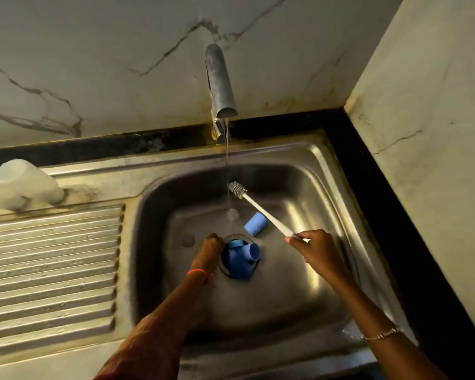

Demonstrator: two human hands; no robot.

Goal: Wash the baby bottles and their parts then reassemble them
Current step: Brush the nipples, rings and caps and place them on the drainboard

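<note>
Steel sink (307,171) walls are ringing both hands: right hand (317,249) gripping brush (261,209), left hand (207,249) closing beside blue bottle parts (239,259) over the drain.

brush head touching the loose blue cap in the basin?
Apart. The head view shows the brush head raised near the water stream, with steel basin visible between it and the blue cap. The right hand holds the brush handle.

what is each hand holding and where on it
Right hand grips the bottle brush at its handle end. Left hand is closed at the blue part; its grip is hidden.
</note>
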